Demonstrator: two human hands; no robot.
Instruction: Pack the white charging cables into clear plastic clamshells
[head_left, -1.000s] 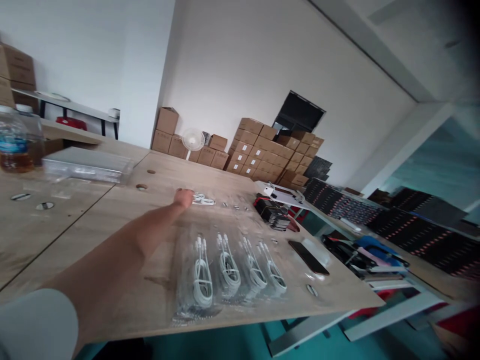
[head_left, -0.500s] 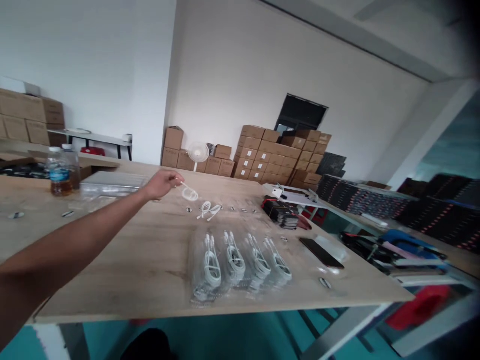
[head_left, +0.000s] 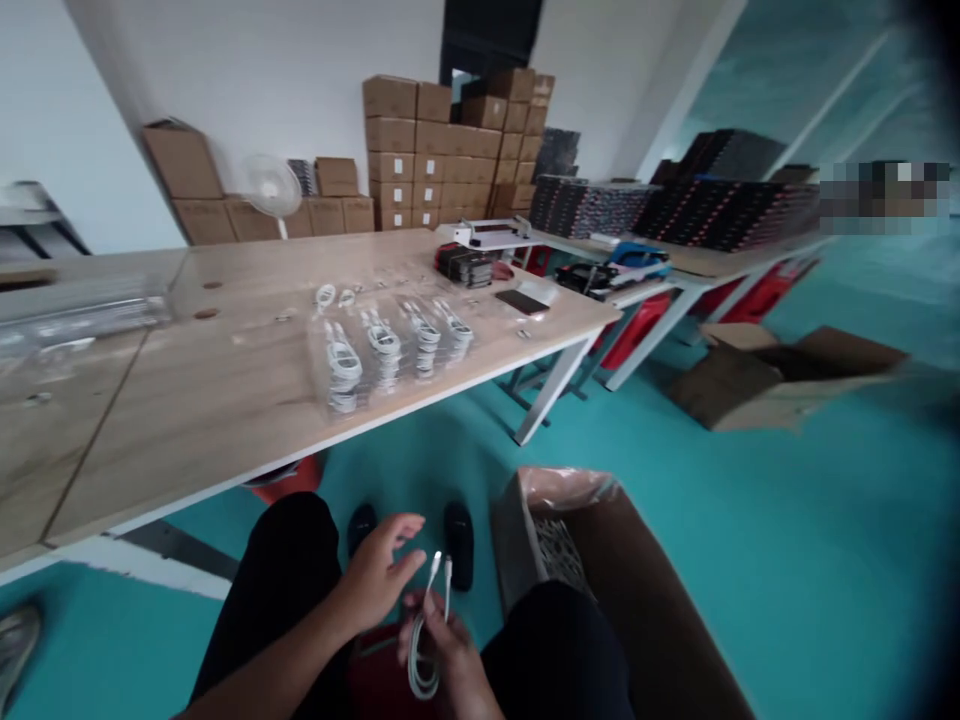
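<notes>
Over my lap, my right hand (head_left: 450,645) grips a coiled white charging cable (head_left: 424,660), its two plug ends pointing up. Just left of the plugs, my left hand (head_left: 382,575) is empty, its fingers apart. On the table (head_left: 225,385), several stacks of coiled white cables (head_left: 384,345) stand in a clear plastic tray (head_left: 322,385). Behind them lie loose white cables (head_left: 325,294). To my right, an open carton (head_left: 517,540) with a plastic liner holds more white cables (head_left: 559,550).
A phone-like dark slab (head_left: 523,301) and a bundle of dark items (head_left: 463,265) lie toward the table's right end. Clear plastic trays (head_left: 112,315) are at left. Another open carton (head_left: 780,385) sits on the green floor. Brown boxes (head_left: 435,150) are stacked behind.
My left hand has come back from the far side of the table to my lap, no longer holding its cable. The view has turned right and down, bringing my right hand and the cartons into sight.
</notes>
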